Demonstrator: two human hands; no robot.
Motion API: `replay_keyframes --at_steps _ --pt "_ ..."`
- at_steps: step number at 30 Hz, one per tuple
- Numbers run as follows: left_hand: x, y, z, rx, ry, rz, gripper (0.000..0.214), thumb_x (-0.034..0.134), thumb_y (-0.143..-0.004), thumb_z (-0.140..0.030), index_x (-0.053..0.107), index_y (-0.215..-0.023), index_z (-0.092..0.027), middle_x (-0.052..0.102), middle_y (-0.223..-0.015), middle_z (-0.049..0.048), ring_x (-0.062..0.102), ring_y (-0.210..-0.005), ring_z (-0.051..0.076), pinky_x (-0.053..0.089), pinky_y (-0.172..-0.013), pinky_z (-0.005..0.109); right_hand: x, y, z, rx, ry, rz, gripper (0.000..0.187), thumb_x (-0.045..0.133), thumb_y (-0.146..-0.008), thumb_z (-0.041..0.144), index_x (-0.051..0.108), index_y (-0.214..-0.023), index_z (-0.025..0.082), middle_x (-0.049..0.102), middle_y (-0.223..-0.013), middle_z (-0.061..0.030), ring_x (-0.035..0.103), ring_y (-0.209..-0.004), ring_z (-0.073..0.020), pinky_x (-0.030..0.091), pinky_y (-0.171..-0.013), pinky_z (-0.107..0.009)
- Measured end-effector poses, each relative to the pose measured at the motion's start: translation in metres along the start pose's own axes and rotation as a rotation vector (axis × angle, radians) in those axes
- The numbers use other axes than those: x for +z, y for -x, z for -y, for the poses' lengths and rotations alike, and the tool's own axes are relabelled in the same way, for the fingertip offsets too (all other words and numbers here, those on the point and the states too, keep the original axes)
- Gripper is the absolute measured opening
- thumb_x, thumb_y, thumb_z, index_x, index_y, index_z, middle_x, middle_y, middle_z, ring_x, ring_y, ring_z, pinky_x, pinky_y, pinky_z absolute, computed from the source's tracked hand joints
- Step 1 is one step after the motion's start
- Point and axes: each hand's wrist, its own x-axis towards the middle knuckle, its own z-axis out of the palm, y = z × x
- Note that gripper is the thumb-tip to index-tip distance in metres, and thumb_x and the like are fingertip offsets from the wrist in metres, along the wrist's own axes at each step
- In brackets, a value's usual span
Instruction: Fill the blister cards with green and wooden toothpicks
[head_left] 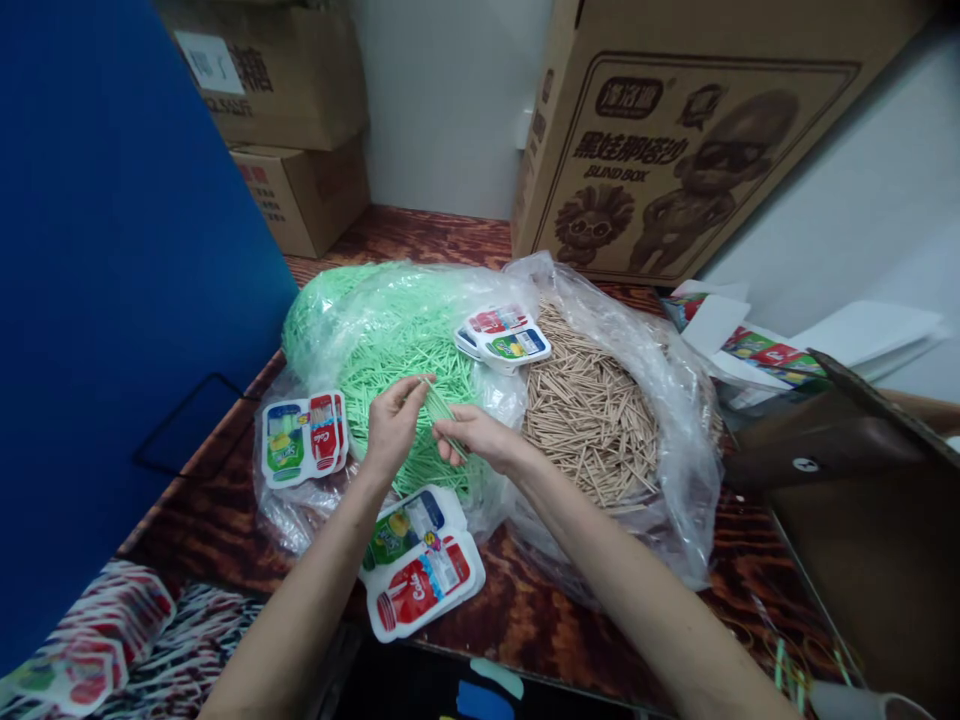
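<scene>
Over a plastic bag of thin green sticks (405, 345), both my hands are closed on a small bundle of green sticks (439, 408). My left hand (395, 420) pinches near the bundle's upper end. Around its lower end curl the fingers of my right hand (476, 436). Below my wrists lies a stack of bottle-shaped Sprite and Cola packs (431, 560). Another pack stack (304, 437) is left of my left hand, and a third stack (506, 338) rests on the bags behind my right hand.
A bag of brown sticks (589, 410) is on the right. Cardboard boxes stand behind, including a large printed box (675, 150). A blue panel (135, 250) walls off the left. Many packs (97, 640) sit at lower left, and an open carton (847, 540) at right.
</scene>
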Motion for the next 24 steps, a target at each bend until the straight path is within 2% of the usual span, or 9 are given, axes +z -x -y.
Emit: replay_keyframes --at_steps 2,4,8,10,13,15,17,20,24 --pt "-0.001 -0.006 0.006 -0.06 0.057 -0.015 0.029 0.057 -0.082 -0.038 0.071 -0.093 -0.015 0.072 -0.099 0.0082 0.065 -0.092 0.021 0.051 -0.082 0.034 0.001 0.004 -0.008 0.022 -0.057 -0.005 0.017 0.056 -0.083 0.026 0.054 -0.069 0.016 0.057 -0.046 0.0052 0.048 -0.035 -0.006 0.03 -0.037 -0.017" --pt "-0.003 -0.01 0.009 -0.098 0.083 -0.047 0.033 0.059 -0.081 -0.039 0.068 -0.103 -0.016 0.068 -0.114 0.0105 0.063 -0.102 0.023 0.051 -0.084 0.036 0.002 0.01 -0.018 0.035 -0.132 0.008 0.017 0.058 -0.081 0.03 0.055 -0.072 0.016 0.058 -0.049 0.0046 0.048 -0.036 -0.0062 0.03 -0.038 -0.017" --pt "-0.006 0.0 0.005 0.024 -0.089 -0.077 0.049 0.059 -0.084 -0.036 0.052 -0.131 -0.023 0.046 -0.144 0.0095 0.044 -0.13 0.026 0.038 -0.104 0.043 0.004 0.025 -0.036 0.058 -0.277 0.08 0.025 0.066 -0.076 0.039 0.056 -0.075 0.016 0.06 -0.053 0.0034 0.05 -0.04 -0.0069 0.034 -0.042 -0.018" --pt "-0.005 0.017 -0.002 0.083 -0.134 0.085 0.041 0.053 -0.088 -0.037 0.057 -0.127 -0.024 0.052 -0.139 0.0074 0.047 -0.128 0.025 0.038 -0.105 0.042 0.007 0.033 -0.043 0.064 -0.321 0.133 0.029 0.068 -0.074 0.042 0.057 -0.075 0.016 0.062 -0.055 0.0023 0.052 -0.043 -0.0079 0.037 -0.045 -0.019" --pt "0.001 0.049 -0.012 -0.017 -0.117 0.439 0.034 0.048 -0.09 -0.038 0.066 -0.115 -0.024 0.07 -0.11 0.0064 0.068 -0.093 0.023 0.052 -0.086 0.037 0.012 0.043 -0.051 0.055 -0.383 0.17 0.032 0.074 -0.067 0.042 0.059 -0.073 0.015 0.061 -0.057 0.0013 0.054 -0.049 -0.0099 0.042 -0.053 -0.022" --pt "0.004 0.067 -0.015 -0.066 -0.113 0.543 0.032 0.048 -0.09 -0.037 0.068 -0.111 -0.024 0.073 -0.098 0.0054 0.069 -0.077 0.02 0.054 -0.078 0.034 0.016 0.052 -0.055 0.038 -0.398 0.155 0.033 0.078 -0.063 0.041 0.058 -0.07 0.016 0.059 -0.057 0.002 0.053 -0.051 -0.0106 0.044 -0.057 -0.024" --pt "0.002 0.08 -0.016 -0.056 -0.084 0.516 0.031 0.049 -0.09 -0.036 0.067 -0.112 -0.023 0.072 -0.103 0.0062 0.069 -0.084 0.021 0.053 -0.08 0.034 0.019 0.067 -0.059 -0.016 -0.351 0.102 0.031 0.075 -0.066 0.042 0.057 -0.069 0.017 0.056 -0.057 0.0026 0.051 -0.053 -0.0108 0.043 -0.058 -0.025" --pt "-0.012 0.093 -0.011 -0.029 -0.093 0.323 0.032 0.051 -0.089 -0.034 0.062 -0.117 -0.022 0.068 -0.115 0.0083 0.065 -0.101 0.023 0.05 -0.088 0.035 0.022 0.096 -0.069 -0.169 -0.158 -0.082 0.021 0.06 -0.083 0.039 0.058 -0.079 0.018 0.057 -0.067 0.0013 0.053 -0.064 -0.0128 0.043 -0.066 -0.026" --pt "-0.037 0.11 0.006 0.05 -0.396 0.185 0.019 0.051 -0.088 -0.032 0.066 -0.092 -0.022 0.07 -0.09 0.0051 0.064 -0.086 0.022 0.049 -0.081 0.035 0.027 0.126 -0.098 -0.27 0.106 -0.337 0.014 0.047 -0.092 0.029 0.058 -0.087 0.021 0.061 -0.081 -0.0012 0.057 -0.081 -0.0161 0.043 -0.077 -0.029"
